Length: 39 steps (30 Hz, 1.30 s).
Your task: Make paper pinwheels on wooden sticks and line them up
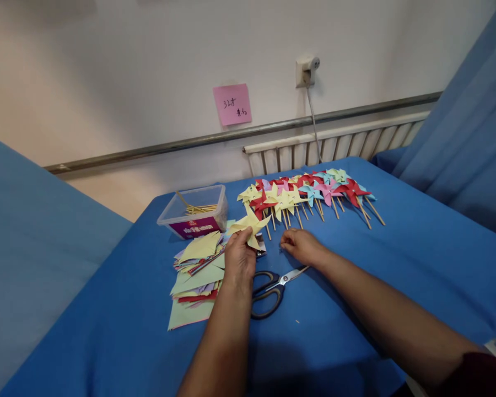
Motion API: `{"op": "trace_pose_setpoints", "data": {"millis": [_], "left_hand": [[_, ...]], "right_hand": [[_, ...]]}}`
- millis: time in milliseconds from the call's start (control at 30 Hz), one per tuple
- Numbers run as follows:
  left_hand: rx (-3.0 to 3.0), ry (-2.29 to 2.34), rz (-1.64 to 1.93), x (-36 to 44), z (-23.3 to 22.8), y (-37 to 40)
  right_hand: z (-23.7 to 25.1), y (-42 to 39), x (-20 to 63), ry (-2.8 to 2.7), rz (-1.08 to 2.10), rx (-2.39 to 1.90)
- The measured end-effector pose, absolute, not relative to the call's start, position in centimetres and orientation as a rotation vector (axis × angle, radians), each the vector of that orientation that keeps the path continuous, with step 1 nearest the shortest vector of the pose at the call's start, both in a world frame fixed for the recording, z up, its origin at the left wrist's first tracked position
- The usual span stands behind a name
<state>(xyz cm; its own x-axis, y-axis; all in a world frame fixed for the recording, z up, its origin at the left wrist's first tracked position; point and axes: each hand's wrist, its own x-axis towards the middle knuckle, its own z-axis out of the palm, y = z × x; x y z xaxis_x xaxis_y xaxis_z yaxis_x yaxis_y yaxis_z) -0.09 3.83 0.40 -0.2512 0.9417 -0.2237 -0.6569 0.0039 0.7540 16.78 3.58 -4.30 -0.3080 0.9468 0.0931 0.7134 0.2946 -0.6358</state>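
Observation:
My left hand (240, 255) is closed on a pale yellow paper pinwheel (251, 225), its blades folded in and no stick showing on it. To the right, my right hand (301, 245) is low over the blue cloth with fingertips pinched together; what they hold, if anything, is too small to make out. Scissors (281, 282) with dark handles lie between my forearms, blades partly spread, tips near my right wrist. Beyond both hands lies a group of several finished pinwheels (281, 200) on wooden sticks, in yellow, red, pink and blue. Part of a small dark-and-white item (263, 249) shows behind my left hand.
Stacks of coloured paper (196, 278) lie left of my left forearm. Behind them stands a clear plastic box (194, 212) with thin wooden sticks. A blue cloth (119, 314) covers the table. Along the wall run a pipe (169, 148) and radiator (334, 146); blue curtains (458, 127) hang at the sides.

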Motion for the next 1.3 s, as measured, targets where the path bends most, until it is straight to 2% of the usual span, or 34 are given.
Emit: {"op": "trace_pose_setpoints", "data": {"millis": [533, 767, 1300], "left_hand": [[0.668, 1.137, 1.607, 0.4, -0.3, 3.7], [0.846, 1.297, 1.651, 0.4, -0.7, 3.6], [0.831, 1.253, 1.631, 0.4, -0.9, 3.7]], "right_hand": [[-2.4, 2.5, 15.9, -2.318, 0.608, -1.551], [-1.7, 1.9, 15.7, -2.498, 0.463, -1.570], [-2.1, 1.4, 15.2, -2.480, 0.294, -1.759]]}}
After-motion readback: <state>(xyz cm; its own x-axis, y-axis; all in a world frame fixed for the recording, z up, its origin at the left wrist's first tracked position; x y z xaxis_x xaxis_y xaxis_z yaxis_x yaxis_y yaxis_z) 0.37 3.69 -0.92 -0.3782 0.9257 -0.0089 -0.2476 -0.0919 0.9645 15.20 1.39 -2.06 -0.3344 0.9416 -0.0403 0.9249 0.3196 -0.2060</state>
